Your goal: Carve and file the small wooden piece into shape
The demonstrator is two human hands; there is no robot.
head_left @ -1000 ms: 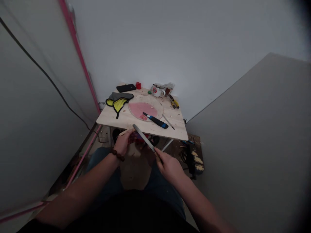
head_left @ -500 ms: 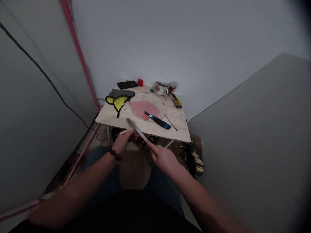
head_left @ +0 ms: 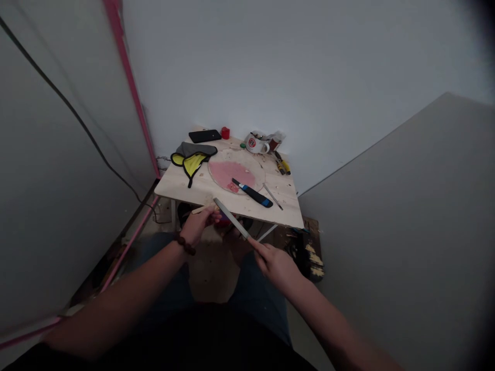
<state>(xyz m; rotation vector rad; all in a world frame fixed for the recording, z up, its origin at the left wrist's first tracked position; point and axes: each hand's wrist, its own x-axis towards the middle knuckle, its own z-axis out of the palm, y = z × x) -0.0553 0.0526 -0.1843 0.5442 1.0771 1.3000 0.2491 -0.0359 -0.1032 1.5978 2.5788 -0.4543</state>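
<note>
My left hand [head_left: 198,223] is closed around a small pale wooden piece [head_left: 200,209] at the front edge of the table [head_left: 174,186]. Only part of that piece shows past the fingers. In my right hand [head_left: 275,262] is a long flat metal file [head_left: 234,222], gripped at its near end and slanting up to the left. The file's far tip lies close to the wooden piece; whether they touch I cannot tell. Just beyond, a black and blue utility knife [head_left: 253,194] rests across a round pink and pale board [head_left: 228,172].
A grey and yellow cloth [head_left: 193,159] lies at the table's left. Along the back are a black phone [head_left: 204,136], a red cap [head_left: 225,133] and a white mug [head_left: 255,144]. Yellow-handled pliers [head_left: 284,165] and a thin blade [head_left: 274,197] lie to the right.
My right hand has drawn the file back, down and to the right, so its tip sits nearer the wooden piece. My left hand stays almost where it was.
</note>
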